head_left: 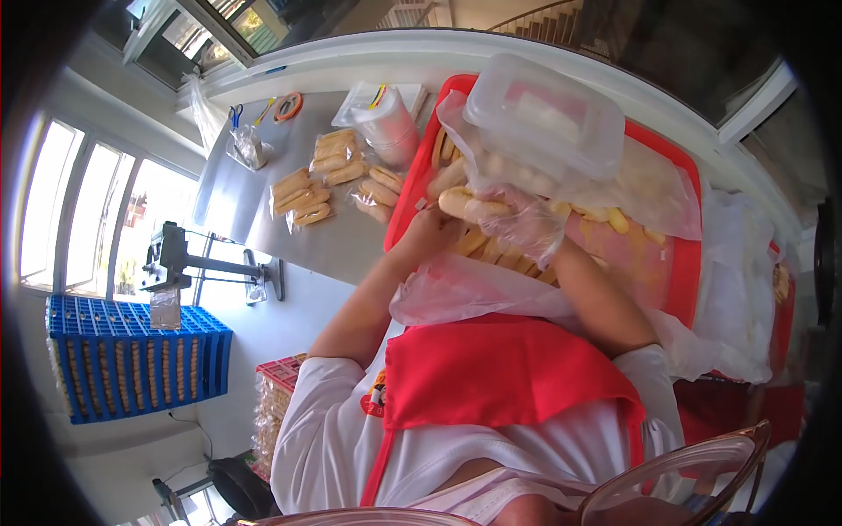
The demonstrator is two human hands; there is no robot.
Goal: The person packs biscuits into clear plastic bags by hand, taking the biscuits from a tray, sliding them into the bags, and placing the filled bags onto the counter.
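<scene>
Pale, finger-shaped biscuits are gripped in my right hand, which wears a clear plastic glove. They are held over the left part of a red tray. My left hand is bare and close beside the biscuits' left end, at the tray's edge. Its fingers are curled, and what they hold is hidden. Below both hands, more long biscuits lie in the tray, partly covered by a translucent plastic sheet. Several loose biscuits are on the tray's right side.
A translucent plastic box rests over the tray's far side. On the metal table are bagged biscuits, stacked clear tubs, blue-handled scissors and an orange tape roll. Filled blue crates stand at left.
</scene>
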